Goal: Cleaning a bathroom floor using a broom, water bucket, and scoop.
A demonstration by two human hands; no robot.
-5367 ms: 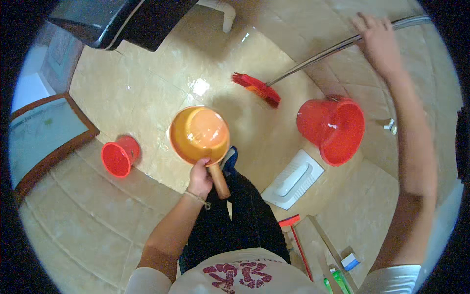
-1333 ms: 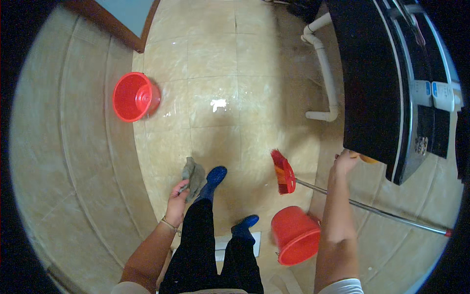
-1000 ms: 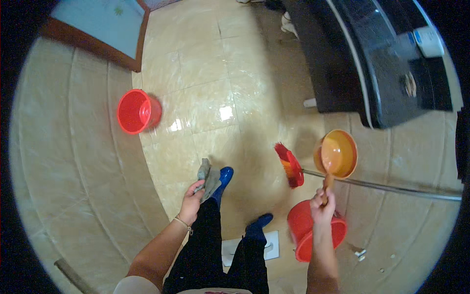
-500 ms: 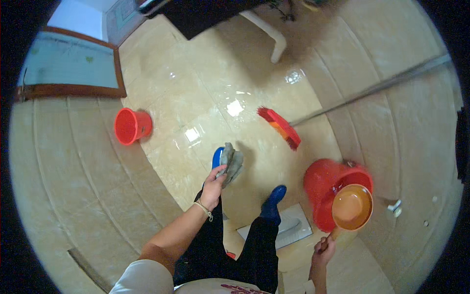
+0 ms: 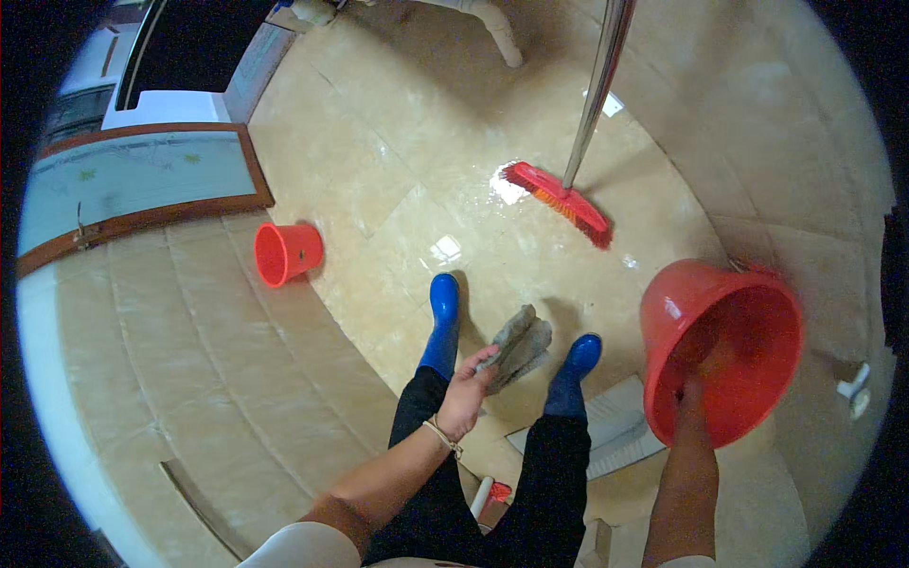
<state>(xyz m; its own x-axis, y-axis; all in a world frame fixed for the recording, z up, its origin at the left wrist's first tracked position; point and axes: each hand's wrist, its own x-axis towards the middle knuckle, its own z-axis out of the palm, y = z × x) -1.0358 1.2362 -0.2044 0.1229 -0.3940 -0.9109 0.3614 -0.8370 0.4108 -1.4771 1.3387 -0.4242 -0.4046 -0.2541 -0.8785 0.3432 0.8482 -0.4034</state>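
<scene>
My left hand [image 5: 461, 402] is closed on a damp-looking grey rag [image 5: 521, 348], which hangs above the wet floor between my blue rubber boots. My right arm reaches down into a large red bucket [image 5: 694, 279] at the right. Inside, my right hand [image 5: 692, 386] is in shadow around the handle end of a ladle; a dim orange-brown patch beside it is the ladle's bowl [image 5: 721, 358], partly hard to make out. The fingers of that hand are mostly hidden.
A red push broom [image 5: 561, 201] with a metal handle stands ahead on the tiles. By the left wall lies a smaller red bucket [image 5: 289, 254]. A squat toilet [image 5: 620, 431] is beside my right boot, a white tap [image 5: 855, 388] on the right wall, a framed door [image 5: 142, 175] at far left.
My right hand has lowered the orange ladle from above the bucket down into it. My left hand has moved right with the rag. The view has shifted, and the broom handle stands more upright.
</scene>
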